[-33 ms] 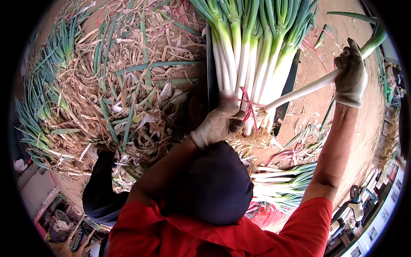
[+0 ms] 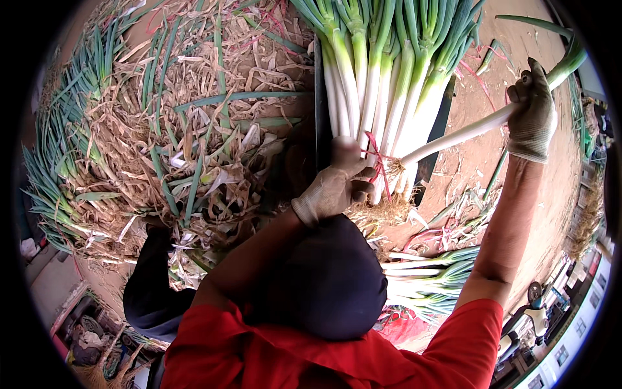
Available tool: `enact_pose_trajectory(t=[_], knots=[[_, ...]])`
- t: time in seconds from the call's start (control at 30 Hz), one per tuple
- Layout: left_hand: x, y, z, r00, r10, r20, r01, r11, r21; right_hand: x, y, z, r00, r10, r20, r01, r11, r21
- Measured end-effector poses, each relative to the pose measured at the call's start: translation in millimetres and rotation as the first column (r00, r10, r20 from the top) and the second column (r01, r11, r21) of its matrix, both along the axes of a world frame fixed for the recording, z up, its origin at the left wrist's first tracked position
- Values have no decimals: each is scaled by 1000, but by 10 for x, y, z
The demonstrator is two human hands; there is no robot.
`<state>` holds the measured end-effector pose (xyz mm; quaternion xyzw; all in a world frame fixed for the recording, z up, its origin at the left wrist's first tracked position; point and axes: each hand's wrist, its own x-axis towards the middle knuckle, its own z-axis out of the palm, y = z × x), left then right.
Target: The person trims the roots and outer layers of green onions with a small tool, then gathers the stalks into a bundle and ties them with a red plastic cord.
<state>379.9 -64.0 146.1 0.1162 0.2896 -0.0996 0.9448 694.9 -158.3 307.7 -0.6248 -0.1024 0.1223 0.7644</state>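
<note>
My gloved left hand point(image 2: 330, 188) is closed at the root end of a large bundle of green onions point(image 2: 369, 78), beside its red tie point(image 2: 382, 165); its thumb is blurred. In my gloved right hand point(image 2: 531, 110) is one long onion point(image 2: 470, 133), gripped high on its stalk and slanting down, its roots touching the bundle near the tie. The bundle lies on a dark trough point(image 2: 438, 113).
Dry leaf scraps and loose onions point(image 2: 214, 168) cover the left side. More onions point(image 2: 434, 279) lie below the bundle, on dusty ground point(image 2: 486, 84). My dark-clad knee point(image 2: 149, 298) is lower left. A scooter point(image 2: 538, 318) stands at the lower right.
</note>
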Motion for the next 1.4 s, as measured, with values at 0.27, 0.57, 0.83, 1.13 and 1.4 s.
enact_pose_trajectory(t=[0.27, 0.57, 0.83, 1.13, 1.4], knots=[[28, -271, -55, 881, 471, 37, -343, 691, -636, -64, 567, 231, 974, 147, 170, -145, 989, -29], [34, -193, -128, 882, 470, -28, -289, 495, -819, -883, 1551, 11, 932, 187, 311, -170, 982, -80], [62, -192, -78, 899, 437, 20, -282, 614, -738, -963, 1986, -488, 887, 319, 334, -204, 919, -337], [35, -201, -51, 939, 336, -78, -304, 700, -646, -1064, 1796, -1087, 911, 408, -57, -394, 822, -411], [128, -130, 194, 969, 122, -214, -196, 907, -372, -1335, 1873, -987, 857, 395, 331, -221, 862, -457]])
